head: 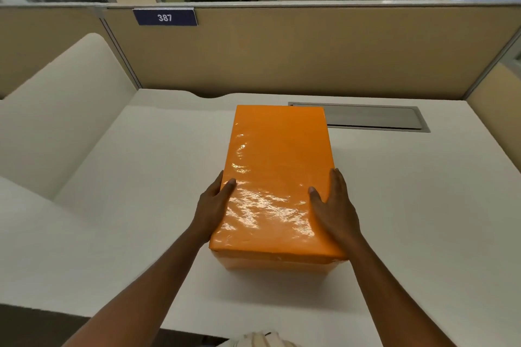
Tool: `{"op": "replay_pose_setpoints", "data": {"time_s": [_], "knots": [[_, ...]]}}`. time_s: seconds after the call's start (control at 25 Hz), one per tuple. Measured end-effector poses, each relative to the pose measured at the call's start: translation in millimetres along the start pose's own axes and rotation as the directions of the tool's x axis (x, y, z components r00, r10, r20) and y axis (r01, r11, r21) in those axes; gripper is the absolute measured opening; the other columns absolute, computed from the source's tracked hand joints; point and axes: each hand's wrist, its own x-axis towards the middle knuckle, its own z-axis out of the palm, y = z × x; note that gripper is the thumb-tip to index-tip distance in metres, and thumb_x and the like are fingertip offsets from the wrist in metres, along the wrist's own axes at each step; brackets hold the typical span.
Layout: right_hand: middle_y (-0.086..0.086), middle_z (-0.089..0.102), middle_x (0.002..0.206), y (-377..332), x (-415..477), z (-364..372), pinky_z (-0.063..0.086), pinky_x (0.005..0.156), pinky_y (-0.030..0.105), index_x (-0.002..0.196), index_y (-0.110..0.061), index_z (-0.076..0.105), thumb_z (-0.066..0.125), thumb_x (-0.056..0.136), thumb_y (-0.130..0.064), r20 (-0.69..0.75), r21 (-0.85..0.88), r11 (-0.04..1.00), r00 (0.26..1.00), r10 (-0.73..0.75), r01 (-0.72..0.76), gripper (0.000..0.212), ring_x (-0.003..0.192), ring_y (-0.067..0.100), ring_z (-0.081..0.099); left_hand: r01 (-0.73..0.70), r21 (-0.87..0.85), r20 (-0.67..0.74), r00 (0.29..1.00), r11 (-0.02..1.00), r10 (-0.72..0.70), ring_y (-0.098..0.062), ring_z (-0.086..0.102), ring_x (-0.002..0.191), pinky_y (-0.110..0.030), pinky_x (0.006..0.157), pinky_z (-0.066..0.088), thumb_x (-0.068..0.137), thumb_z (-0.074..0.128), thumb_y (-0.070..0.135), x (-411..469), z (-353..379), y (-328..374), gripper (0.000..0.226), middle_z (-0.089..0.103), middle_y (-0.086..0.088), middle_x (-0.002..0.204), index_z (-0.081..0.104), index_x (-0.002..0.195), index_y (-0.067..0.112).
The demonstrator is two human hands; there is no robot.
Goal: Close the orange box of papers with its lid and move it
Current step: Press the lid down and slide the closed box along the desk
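Two bare forearms rise from the bottom edge of the frame and converge on the orange box, which stands at the centre of the picture on a white desk. Its lid is on, glossy and wrinkled with reflected light, and overhangs the paler lower part of the box along the near edge.

On the left side of the box, the left hand presses flat against the lid's side wall near the near corner. Its thumb lies over the top edge onto the lid's upper face, while the other fingers run down the side and are mostly hidden behind the lid. On the right side, the right hand mirrors it: the thumb rests on the lid's top, and the fingers lie close together, stretched straight along the right edge and side wall. Both hands clamp the box between them, palms in contact with it.

Whether the box rests on the desk or is raised just off it cannot be told.

Behind the box, toward the upper right, a grey recessed panel is set into the desk. A beige partition crosses the upper frame, with a blue plate reading 387 at upper left.
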Motion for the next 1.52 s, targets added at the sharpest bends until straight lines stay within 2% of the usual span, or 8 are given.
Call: {"op": "replay_pose_setpoints", "data": {"time_s": [0.16, 0.32, 0.44, 0.6, 0.76, 0.96, 1.24, 1.52], "knots": [[0.001, 0.023, 0.157, 0.8, -0.6, -5.3, 0.040, 0.101, 0.049, 0.149, -0.029, 0.010, 0.044, 0.090, -0.054, 0.038, 0.154, 0.988, 0.999, 0.012, -0.018, 0.072, 0.136, 0.032, 0.038, -0.006, 0.113, -0.244, 0.969, 0.994, 0.034, -0.025, 0.067, 0.103, -0.042, 0.091, 0.053, 0.081, 0.063, 0.055, -8.1, 1.9, 0.8, 0.062, 0.068, -0.010, 0.123, 0.055, 0.134, 0.025], [0.003, 0.046, 0.143, 19.7, -11.4, -27.5, 0.049, 0.089, 0.044, 0.138, -0.028, 0.035, 0.050, 0.085, -0.056, 0.112, 0.647, 0.736, 0.980, 0.166, -0.199, 0.062, 0.117, 0.024, 0.054, 0.034, 0.011, -0.208, 0.978, 0.999, -0.031, -0.026, 0.060, 0.113, -0.048, 0.094, 0.048, 0.078, 0.064, 0.055, -19.7, -1.8, -1.4, 0.070, 0.057, -0.009, 0.138, 0.050, 0.138, 0.023], [-0.001, 0.053, 0.138, 35.5, -32.1, -23.0, 0.052, 0.089, 0.049, 0.138, -0.036, 0.040, 0.043, 0.081, -0.062, 0.214, 0.675, 0.697, 0.969, 0.125, -0.239, 0.063, 0.114, 0.024, 0.059, 0.158, -0.271, -0.019, 0.985, 0.949, -0.170, -0.019, 0.063, 0.102, -0.048, 0.089, 0.053, 0.070, 0.066, 0.056, -29.5, -14.0, -13.8, 0.073, 0.058, -0.001, 0.135, 0.048, 0.137, 0.036], [-0.003, 0.058, 0.132, 27.8, -44.4, -3.1, 0.052, 0.089, 0.057, 0.134, -0.046, 0.043, 0.043, 0.084, -0.059, 0.228, 0.790, 0.549, 0.962, 0.152, -0.273, 0.051, 0.112, 0.030, 0.061, 0.212, -0.477, 0.222, 0.968, 0.853, -0.116, -0.030, 0.069, 0.104, -0.048, 0.081, 0.058, 0.077, 0.071, 0.034, -31.9, -20.3, -33.6, 0.067, 0.065, -0.001, 0.128, 0.045, 0.138, 0.041], [0.004, 0.063, 0.123, -5.4, -38.6, 19.5, 0.054, 0.082, 0.058, 0.125, -0.038, 0.052, 0.045, 0.089, -0.049, 0.144, 0.810, 0.538, 0.969, 0.203, -0.233, 0.038, 0.102, 0.035, 0.065, 0.196, -0.467, 0.223, 0.970, 0.862, -0.100, -0.028, 0.072, 0.096, -0.042, 0.071, 0.060, 0.078, 0.073, 0.030, -4.6, -52.3, -31.0, 0.060, 0.069, 0.003, 0.120, 0.049, 0.131, 0.047], [0.000, 0.067, 0.116, -88.9, -12.1, 77.3, 0.056, 0.080, 0.054, 0.121, -0.037, 0.054, 0.053, 0.076, -0.056, 0.122, 0.785, 0.587, 0.978, 0.167, -0.198, 0.049, 0.097, 0.032, 0.068, 0.136, -0.372, 0.185, 0.980, 0.918, -0.070, -0.026, 0.070, 0.099, -0.041, 0.074, 0.061, 0.059, 0.077, 0.055, 53.5, -143.6, -26.7, 0.079, 0.062, 0.002, 0.127, 0.045, 0.131, 0.050], [-0.004, 0.068, 0.116, -214.4, 44.4, 164.9, 0.058, 0.073, 0.040, 0.116, -0.039, 0.058, 0.059, 0.084, -0.045, 0.144, 0.821, 0.553, 0.989, 0.042, -0.143, 0.033, 0.097, 0.024, 0.069, 0.059, -0.266, 0.171, 0.985, 0.962, -0.013, -0.027, 0.067, 0.105, -0.043, 0.079, 0.060, 0.058, 0.082, 0.047, 141.2, -276.1, -22.4, 0.089, 0.059, 0.000, 0.128, 0.040, 0.136, 0.048], [0.003, 0.058, 0.131, -323.3, 113.5, 231.8, 0.053, 0.090, 0.054, 0.138, -0.029, 0.041, 0.066, 0.079, -0.045, 0.200, 0.839, 0.516, 0.980, 0.001, -0.172, 0.065, 0.109, 0.030, 0.062, 0.033, -0.236, 0.100, 0.995, 0.971, -0.009, -0.023, 0.068, 0.100, -0.035, 0.068, 0.059, 0.067, 0.078, 0.041, 237.4, -380.5, -14.6, 0.070, 0.062, 0.006, 0.122, 0.047, 0.129, 0.050]]}}
